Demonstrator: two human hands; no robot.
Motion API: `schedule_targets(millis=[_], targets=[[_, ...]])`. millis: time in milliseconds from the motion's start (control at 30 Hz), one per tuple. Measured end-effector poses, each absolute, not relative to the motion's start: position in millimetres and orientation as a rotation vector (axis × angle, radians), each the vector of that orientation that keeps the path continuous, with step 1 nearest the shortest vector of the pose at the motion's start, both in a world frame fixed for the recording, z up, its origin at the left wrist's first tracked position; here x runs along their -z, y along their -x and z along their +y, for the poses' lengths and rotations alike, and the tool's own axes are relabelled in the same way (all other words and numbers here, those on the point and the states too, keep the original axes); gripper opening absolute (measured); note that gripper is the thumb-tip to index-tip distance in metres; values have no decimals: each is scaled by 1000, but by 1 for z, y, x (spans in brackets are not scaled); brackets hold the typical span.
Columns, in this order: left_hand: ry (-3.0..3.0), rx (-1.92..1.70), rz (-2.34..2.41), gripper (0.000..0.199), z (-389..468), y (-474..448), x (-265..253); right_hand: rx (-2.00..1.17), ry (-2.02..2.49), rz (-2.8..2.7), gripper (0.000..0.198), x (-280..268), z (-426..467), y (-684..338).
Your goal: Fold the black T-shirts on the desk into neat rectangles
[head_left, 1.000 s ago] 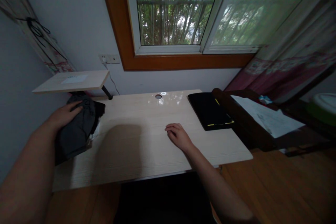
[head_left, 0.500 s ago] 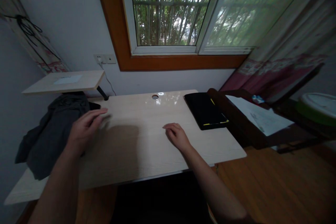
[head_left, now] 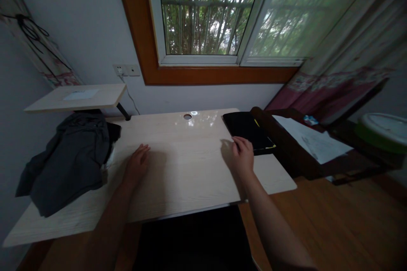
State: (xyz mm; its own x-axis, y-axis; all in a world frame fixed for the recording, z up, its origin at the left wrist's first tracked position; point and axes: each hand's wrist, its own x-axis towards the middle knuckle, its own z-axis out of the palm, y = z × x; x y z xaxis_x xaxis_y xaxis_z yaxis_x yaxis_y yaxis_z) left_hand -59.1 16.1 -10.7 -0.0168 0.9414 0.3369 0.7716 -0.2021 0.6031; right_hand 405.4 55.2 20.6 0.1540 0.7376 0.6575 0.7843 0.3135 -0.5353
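Note:
My left hand is over the left-middle of the pale wooden desk, its fingers stretched out loosely and nothing in them. To its left lies a heap of dark grey clothing, with a black bit and something whitish showing at its right side. On the right, my right hand hovers by the near left corner of a flat black folder with yellow marks, covering part of it. Its fingers are slightly bent and apart from the thumb, with nothing visible between them. Whether it touches the folder I cannot tell.
A small raised shelf with a paper label stands over the desk's back left. Behind are a wall socket and a barred window. At right, a dark brown piece of furniture holds a white sheet and a green-sided container.
My left hand has moved right and nearer, away from the grey clothing. My right hand has gone right from the desk's middle to the black folder. The clothing and folder stay put.

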Motion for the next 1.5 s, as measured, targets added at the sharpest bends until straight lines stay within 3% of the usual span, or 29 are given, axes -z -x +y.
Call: schedule_targets(millis=[267,467,800,1500], targets=[[-2177,-876,1863,38,14,52,17,417,1850,-1674,62,-1,73,-458],[-2248,-813,1878,37,12,52,20,465,1913,-1665,64,24,68,-459],[-2240,-800,1941,38,10,49,19,463,1881,-1692,59,24,68,-463],[-2235,-807,1970,37,10,51,18,441,1506,-1616,24,5,62,-468]])
